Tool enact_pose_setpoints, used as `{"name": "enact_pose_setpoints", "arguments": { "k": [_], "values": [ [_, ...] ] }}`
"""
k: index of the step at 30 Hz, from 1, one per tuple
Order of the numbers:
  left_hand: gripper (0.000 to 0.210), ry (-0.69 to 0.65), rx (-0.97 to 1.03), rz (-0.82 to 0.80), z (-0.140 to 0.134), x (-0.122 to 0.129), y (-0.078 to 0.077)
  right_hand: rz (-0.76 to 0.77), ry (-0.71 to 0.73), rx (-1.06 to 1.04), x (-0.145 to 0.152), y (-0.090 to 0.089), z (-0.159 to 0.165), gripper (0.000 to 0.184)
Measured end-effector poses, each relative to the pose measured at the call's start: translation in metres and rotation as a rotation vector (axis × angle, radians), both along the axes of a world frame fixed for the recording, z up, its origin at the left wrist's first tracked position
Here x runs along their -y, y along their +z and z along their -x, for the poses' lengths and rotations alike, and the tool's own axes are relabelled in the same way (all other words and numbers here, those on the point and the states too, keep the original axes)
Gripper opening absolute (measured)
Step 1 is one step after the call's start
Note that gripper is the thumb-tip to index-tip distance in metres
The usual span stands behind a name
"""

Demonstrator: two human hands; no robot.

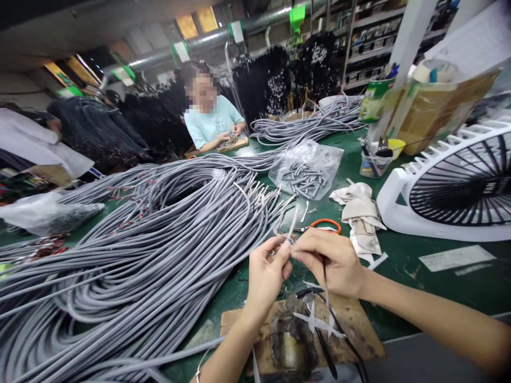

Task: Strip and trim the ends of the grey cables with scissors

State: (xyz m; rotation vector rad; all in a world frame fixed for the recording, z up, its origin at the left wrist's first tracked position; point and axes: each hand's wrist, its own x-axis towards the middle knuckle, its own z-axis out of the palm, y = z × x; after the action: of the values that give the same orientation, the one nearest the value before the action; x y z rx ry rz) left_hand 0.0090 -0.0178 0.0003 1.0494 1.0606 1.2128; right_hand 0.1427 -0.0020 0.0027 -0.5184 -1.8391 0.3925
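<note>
My left hand (266, 274) pinches a thin cable end whose pale, pinkish-white tip (294, 222) sticks up above the fingers. Close against it, my right hand (333, 260) has thumb and forefinger pressed together at the same spot; the exact contact is hidden by the fingers. A thin grey strand hangs down below the right palm. Beneath both hands lies a worn wooden board (361, 332) bearing a dark, rounded object (290, 346), strips of white tape (315, 322) and black cords. Just beyond the hands are scissors with an orange handle (329, 222).
A large heap of grey cables (159, 266) covers the left side of the green table. Behind my hands lies a clear bag of small grey tubes (305, 175). A crumpled cloth (359, 213) and a white fan (459, 181) stand right. Across the table sits a co-worker (215, 119).
</note>
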Motion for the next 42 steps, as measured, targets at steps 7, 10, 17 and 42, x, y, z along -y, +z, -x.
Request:
{"name": "enact_pose_setpoints", "arguments": {
  "k": [7, 10, 17, 42],
  "values": [
    [0.026, 0.027, 0.103, -0.042, 0.004, -0.002, 0.001, 0.591, -0.064, -0.278, -0.014, 0.006, -0.008, 0.017],
    [0.024, 0.033, 0.114, -0.088, 0.005, 0.000, 0.002, 0.731, -0.079, -0.300, -0.024, 0.000, -0.008, 0.025],
    [0.025, 0.103, 0.021, -0.127, 0.008, 0.002, 0.005, 0.342, -0.496, -0.028, -0.023, 0.005, -0.021, 0.038],
    [0.022, 0.059, -0.095, -0.128, 0.005, 0.007, 0.007, -0.049, -0.206, 0.290, -0.017, 0.009, -0.023, 0.015]
  ]
}}
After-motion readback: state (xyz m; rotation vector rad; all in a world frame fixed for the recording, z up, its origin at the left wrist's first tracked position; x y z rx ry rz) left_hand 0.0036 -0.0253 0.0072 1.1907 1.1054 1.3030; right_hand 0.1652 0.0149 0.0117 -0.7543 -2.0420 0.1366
